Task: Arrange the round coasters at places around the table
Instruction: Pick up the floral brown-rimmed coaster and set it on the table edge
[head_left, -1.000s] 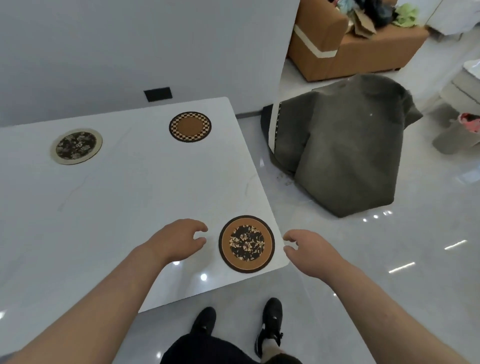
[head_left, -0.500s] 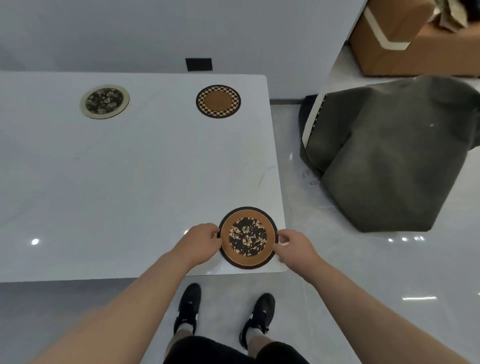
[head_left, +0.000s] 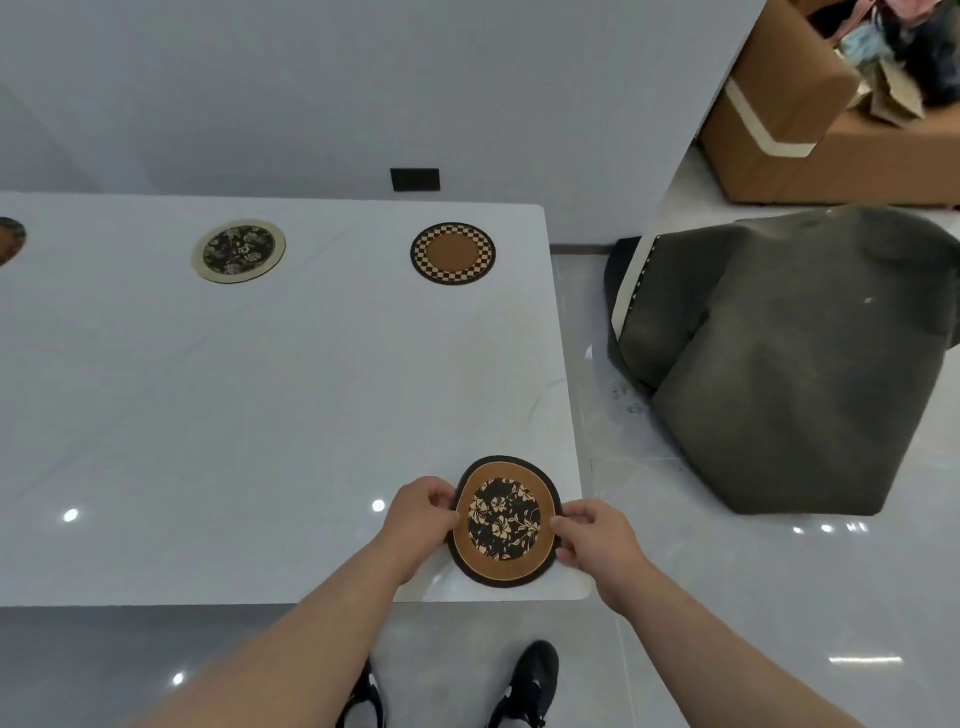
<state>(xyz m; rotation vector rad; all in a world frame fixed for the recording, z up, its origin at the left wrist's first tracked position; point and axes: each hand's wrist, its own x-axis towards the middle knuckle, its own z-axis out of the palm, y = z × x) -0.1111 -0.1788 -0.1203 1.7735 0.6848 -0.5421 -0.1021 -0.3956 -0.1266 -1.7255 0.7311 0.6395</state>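
A brown floral coaster (head_left: 504, 521) with a dark rim lies at the near right corner of the white table (head_left: 260, 405). My left hand (head_left: 418, 519) pinches its left edge and my right hand (head_left: 592, 535) pinches its right edge. Along the far side lie a checkered-rim coaster (head_left: 453, 253) and a cream-rimmed floral coaster (head_left: 239, 251). Another coaster (head_left: 9, 240) is cut off at the left edge of the view.
A dark grey cloth-covered heap (head_left: 779, 358) sits on the glossy floor right of the table. A brown cardboard box (head_left: 810, 104) full of clutter stands at the back right. A wall with a black socket (head_left: 415, 180) runs behind the table. My black shoes (head_left: 524, 686) stand below the table's near edge.
Both hands closed in on the brown floral coaster from either side and now pinch its edges. My view swung left, bringing more of the table into view.
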